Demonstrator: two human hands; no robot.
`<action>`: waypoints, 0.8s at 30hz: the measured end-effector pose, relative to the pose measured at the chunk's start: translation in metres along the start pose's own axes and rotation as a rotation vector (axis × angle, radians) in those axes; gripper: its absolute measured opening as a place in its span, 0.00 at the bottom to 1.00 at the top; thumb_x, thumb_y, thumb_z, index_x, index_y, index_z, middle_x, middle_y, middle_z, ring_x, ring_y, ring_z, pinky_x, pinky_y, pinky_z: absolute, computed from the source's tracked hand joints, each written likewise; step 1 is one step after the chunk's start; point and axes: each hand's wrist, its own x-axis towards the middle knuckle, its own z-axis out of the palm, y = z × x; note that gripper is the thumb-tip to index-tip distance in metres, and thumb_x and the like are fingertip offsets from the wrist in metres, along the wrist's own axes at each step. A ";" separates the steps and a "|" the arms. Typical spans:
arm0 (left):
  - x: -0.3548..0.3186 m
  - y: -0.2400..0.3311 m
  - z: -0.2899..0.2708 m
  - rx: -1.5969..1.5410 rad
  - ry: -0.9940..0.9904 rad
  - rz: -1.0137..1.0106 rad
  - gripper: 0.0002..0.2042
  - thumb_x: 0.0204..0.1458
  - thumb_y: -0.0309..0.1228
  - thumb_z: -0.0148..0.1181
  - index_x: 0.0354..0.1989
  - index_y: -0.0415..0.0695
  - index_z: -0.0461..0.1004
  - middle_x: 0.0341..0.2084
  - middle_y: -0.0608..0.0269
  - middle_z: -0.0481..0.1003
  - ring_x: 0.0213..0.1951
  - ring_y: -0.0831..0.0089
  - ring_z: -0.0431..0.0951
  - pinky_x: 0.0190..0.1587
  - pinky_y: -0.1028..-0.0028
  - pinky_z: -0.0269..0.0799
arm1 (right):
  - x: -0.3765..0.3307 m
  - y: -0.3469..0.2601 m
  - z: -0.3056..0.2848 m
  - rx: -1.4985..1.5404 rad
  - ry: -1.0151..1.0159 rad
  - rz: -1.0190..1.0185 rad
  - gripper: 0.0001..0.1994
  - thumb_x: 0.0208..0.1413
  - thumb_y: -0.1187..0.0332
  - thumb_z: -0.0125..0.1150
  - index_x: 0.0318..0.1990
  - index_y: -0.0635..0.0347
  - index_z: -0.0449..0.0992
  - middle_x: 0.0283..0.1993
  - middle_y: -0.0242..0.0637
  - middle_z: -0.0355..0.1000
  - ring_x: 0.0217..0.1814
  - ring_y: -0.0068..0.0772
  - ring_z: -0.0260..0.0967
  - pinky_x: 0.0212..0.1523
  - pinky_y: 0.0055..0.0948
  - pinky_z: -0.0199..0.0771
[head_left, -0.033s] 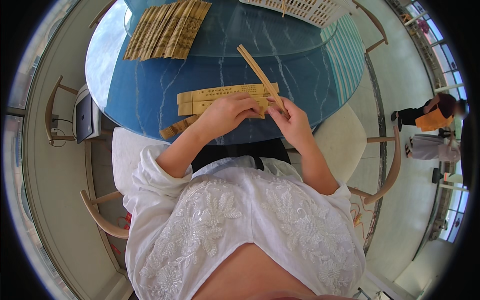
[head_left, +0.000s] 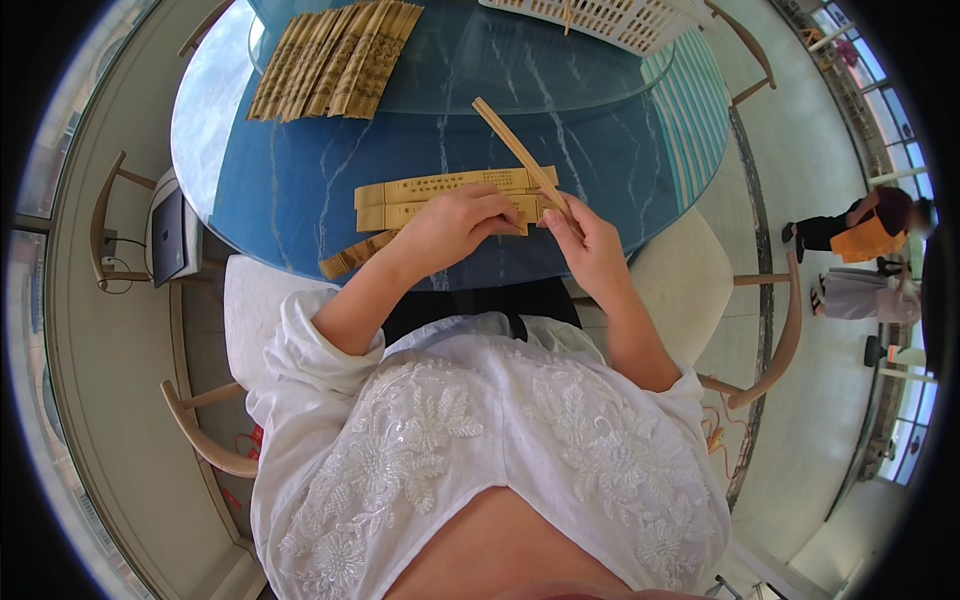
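A pair of wooden chopsticks (head_left: 515, 148) slants up and left from my right hand (head_left: 590, 245), whose fingers close around its lower end. My left hand (head_left: 455, 228) pinches the right end of a tan printed paper chopstick sleeve (head_left: 524, 208) on the table, its fingers covering much of that sleeve. The chopsticks' lower end lies beside the sleeve's end, apart from it as far as I can see. Just beyond lies another flat paper sleeve (head_left: 440, 185). Partly under my left forearm is a further sleeve (head_left: 350, 257), set at an angle.
Several paper sleeves (head_left: 335, 60) lie side by side at the table's far left. A white plastic basket (head_left: 640, 30) stands at the far right on the blue marbled table (head_left: 300, 190). Wooden-armed chairs surround it; one at left holds a laptop (head_left: 170, 232). Two people are off to the right.
My right hand has shifted very slightly right, and the chopsticks' far tip has dropped a little toward me. My left hand and the sleeves look unmoved.
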 end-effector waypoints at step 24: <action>0.009 -0.012 -0.015 -0.091 -0.127 -0.160 0.03 0.54 0.24 0.60 0.36 0.40 0.75 0.30 0.60 0.77 0.30 0.66 0.76 0.35 0.71 0.71 | -0.027 -0.014 -0.086 -0.952 0.098 -0.573 0.17 0.49 0.70 0.68 0.48 0.45 0.82 0.26 0.27 0.64 0.30 0.29 0.62 0.30 0.31 0.64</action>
